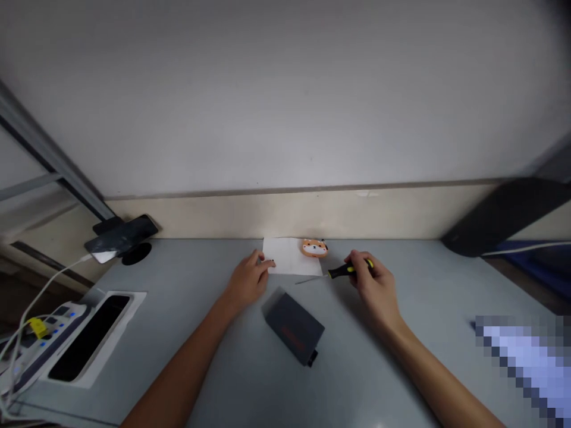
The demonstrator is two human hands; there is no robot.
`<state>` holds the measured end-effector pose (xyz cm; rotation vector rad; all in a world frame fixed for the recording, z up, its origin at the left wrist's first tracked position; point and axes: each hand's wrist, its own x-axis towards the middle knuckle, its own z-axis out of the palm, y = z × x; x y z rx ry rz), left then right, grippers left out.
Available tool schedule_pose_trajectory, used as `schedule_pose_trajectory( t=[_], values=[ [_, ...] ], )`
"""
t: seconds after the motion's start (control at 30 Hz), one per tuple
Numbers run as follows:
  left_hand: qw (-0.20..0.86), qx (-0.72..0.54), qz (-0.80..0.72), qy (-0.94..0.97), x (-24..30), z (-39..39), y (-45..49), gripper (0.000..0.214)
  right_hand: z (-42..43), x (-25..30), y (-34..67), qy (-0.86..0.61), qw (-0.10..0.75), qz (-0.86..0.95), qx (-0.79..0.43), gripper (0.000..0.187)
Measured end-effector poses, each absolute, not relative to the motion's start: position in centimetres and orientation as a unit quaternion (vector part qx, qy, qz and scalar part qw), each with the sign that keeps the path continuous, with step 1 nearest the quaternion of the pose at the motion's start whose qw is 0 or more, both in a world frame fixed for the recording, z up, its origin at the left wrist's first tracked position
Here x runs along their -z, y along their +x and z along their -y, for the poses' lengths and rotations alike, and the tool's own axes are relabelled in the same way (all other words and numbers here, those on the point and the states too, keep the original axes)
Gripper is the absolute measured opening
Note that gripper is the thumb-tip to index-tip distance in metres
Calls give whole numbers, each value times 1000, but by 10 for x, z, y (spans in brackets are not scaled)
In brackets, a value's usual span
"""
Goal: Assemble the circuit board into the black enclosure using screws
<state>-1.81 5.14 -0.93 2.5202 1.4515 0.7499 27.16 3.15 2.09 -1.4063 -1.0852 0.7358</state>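
Observation:
My right hand [373, 279] is closed around the black and yellow handle of a screwdriver [343, 271], whose thin shaft points left along the table. My left hand [250, 276] rests on the table with its fingertips pinched at the left edge of a white paper sheet [289, 257]. A small orange animal-shaped toy [314, 248] sits at the sheet's far right corner. A dark grey box-shaped device [294, 326] lies on the grey table [214, 362] between my forearms, nearer to me.
A phone [121, 236] leans on a black stand at the back left, with a white cable. A power strip [40, 339] and a white tray with a dark slab [89, 339] lie at the left edge. A black angled object [499, 214] stands at back right.

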Motion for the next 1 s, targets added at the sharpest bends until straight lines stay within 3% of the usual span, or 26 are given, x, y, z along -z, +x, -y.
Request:
schedule_pose_trajectory(
  t=[1.0],
  values=[
    [79,-275,-494,821,20,-56,-20,40,-31,-25,274,-603,580,431,-338,45]
  ],
)
